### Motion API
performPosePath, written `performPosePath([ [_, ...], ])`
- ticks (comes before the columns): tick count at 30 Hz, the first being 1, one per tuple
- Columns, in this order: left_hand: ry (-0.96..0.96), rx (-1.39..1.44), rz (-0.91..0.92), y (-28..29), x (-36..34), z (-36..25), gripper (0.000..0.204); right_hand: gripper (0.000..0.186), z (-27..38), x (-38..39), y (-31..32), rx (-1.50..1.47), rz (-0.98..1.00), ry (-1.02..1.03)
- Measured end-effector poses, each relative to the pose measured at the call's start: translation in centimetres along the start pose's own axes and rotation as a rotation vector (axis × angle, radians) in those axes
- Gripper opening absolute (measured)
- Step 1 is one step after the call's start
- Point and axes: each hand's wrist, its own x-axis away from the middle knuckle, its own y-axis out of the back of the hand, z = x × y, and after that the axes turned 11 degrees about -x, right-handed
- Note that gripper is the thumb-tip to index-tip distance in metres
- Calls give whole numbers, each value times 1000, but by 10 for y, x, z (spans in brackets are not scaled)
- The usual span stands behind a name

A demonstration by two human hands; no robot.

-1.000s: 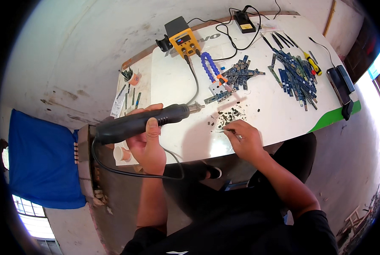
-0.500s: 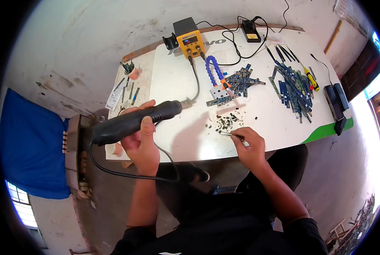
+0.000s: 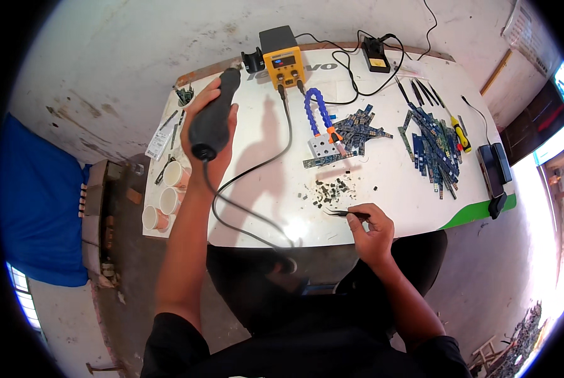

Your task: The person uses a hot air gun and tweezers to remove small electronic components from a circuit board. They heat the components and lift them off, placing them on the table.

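My left hand (image 3: 222, 154) is closed around a black hot-air gun (image 3: 214, 120), raised with its metal nozzle beside the black holder (image 3: 253, 61) on the yellow soldering station (image 3: 284, 75). My right hand (image 3: 373, 233), fingers pinched, grips dark tweezers (image 3: 337, 213) just below scattered small black chips (image 3: 332, 189). Behind these chips, a circuit-board strip (image 3: 313, 162) lies at a perforated metal block (image 3: 318, 147), beside blue flexible arms (image 3: 310, 110) with orange tips.
Board piles (image 3: 433, 148), a yellow screwdriver (image 3: 458, 132) and black tools cover the right. Paper cups (image 3: 175, 173) stand at left, below my raised arm. An iron stand (image 3: 376, 60), looping cables and a dark device (image 3: 493, 167) are on the white table (image 3: 420, 214).
My left hand has lifted the hot-air gun up and away, turning its nozzle toward the station's holder. My right hand with the tweezers has shifted lower in the picture.
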Motion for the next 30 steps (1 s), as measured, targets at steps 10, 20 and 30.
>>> performPosePath([
  [10,203,167,-5,6,9,-45,34,13,-4,-1,3,-141,-101,-68],
  [20,499,550,228,18,20,-96,35,16,55,-71,-4,111,-161,362],
  [30,479,514,226,22,20,-98,35,13,49,-77,-8,55,-121,361],
])
